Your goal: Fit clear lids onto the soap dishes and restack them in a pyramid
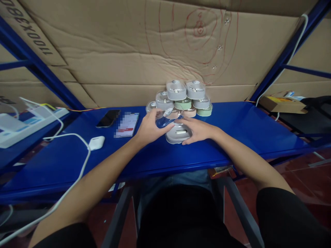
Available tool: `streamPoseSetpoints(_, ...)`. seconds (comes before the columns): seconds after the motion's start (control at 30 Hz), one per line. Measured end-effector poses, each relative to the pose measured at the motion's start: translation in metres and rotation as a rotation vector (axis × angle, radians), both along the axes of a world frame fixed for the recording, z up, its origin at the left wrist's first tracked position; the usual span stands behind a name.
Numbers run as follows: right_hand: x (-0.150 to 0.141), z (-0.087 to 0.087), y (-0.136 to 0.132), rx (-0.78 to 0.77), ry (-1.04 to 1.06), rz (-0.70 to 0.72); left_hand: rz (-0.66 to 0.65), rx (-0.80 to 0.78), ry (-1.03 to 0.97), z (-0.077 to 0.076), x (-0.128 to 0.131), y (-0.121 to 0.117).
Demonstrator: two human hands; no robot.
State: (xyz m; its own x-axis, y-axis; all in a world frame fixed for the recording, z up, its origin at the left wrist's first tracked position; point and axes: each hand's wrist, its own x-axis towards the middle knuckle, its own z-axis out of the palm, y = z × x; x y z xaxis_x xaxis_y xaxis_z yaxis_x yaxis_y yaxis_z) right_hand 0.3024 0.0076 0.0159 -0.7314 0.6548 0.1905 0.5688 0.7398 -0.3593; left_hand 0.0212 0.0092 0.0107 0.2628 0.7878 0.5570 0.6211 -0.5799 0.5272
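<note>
Grip of the left hand (151, 126) pinches a clear lid (164, 120), tilted near the grey container (176, 137) on the worktop (248, 131); the grip of the right hand (199, 129) clasps that container; holding it steady and the lid lightly seems best

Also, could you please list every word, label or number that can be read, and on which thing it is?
"1100X380": upside down on the cardboard, upper left, running to the picture edge.
Dark marking at the left edge: cut off, unreadable.
Round discs on the clear lids: any print too small to read.
Lit phone screen: blurred, unreadable.
</note>
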Motion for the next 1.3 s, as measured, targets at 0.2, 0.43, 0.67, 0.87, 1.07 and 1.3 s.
streamPoseSetpoints(0.2, -0.002, -0.005, 0.003, 0.002, 0.019, -0.021, -0.054, 0.049, -0.006, 0.004, 0.001, -0.005)
streamPoseSetpoints(0.43, -0.005, -0.005, 0.002, -0.02, -0.014, -0.077, -0.055, 0.066, -0.007, 0.004, 0.002, -0.005)
streamPoseSetpoints(0.67, -0.004, -0.01, 0.003, -0.014, 0.003, -0.049, -0.104, 0.015, 0.035, 0.003, 0.001, -0.006)
streamPoseSetpoints(0.87, 0.023, 0.006, 0.016, -0.152, 0.006, -0.02, -0.171, -0.042, 0.085, 0.004, 0.001, -0.008)
streamPoseSetpoints(1.07, 0.051, 0.021, 0.022, -0.218, 0.058, -0.056, -0.215, -0.1, 0.121, -0.007, 0.008, -0.01)
streamPoseSetpoints(1.3, 0.029, 0.02, 0.01, -0.116, 0.151, -0.001, -0.207, -0.117, 0.145, -0.018, 0.016, -0.008)
